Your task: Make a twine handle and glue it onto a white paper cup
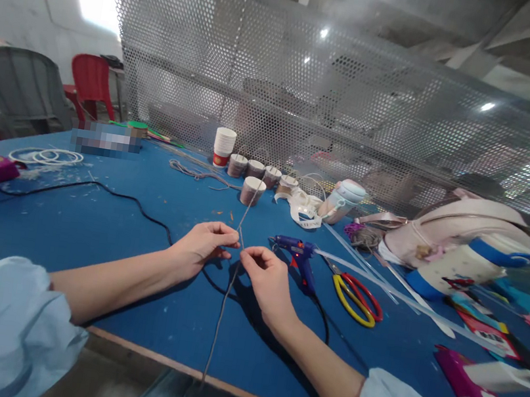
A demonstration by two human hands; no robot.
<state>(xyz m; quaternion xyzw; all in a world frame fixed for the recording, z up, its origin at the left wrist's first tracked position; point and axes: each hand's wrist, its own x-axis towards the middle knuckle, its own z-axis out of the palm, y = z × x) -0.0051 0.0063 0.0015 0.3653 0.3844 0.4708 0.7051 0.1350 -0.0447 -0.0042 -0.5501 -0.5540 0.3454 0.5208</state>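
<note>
A thin grey cord (222, 305) runs from below the table's front edge up between my hands and on to a cord-wrapped paper cup (252, 190). My left hand (202, 247) pinches the cord with thumb and fingers closed. My right hand (267, 278) pinches the same cord just to the right, fingers curled. Both hands hover above the blue table (91, 226), close together. A blue glue gun (300, 255) with a red light lies just right of my right hand.
Yellow and red scissors (358, 297) and clear glue sticks (381, 289) lie to the right. Several wrapped cups (254, 169) and a paper cup stack (224, 146) stand at the back. A black cable (121, 193) crosses the table. A pink bag (453, 233) sits at right, a mesh screen (339, 103) behind.
</note>
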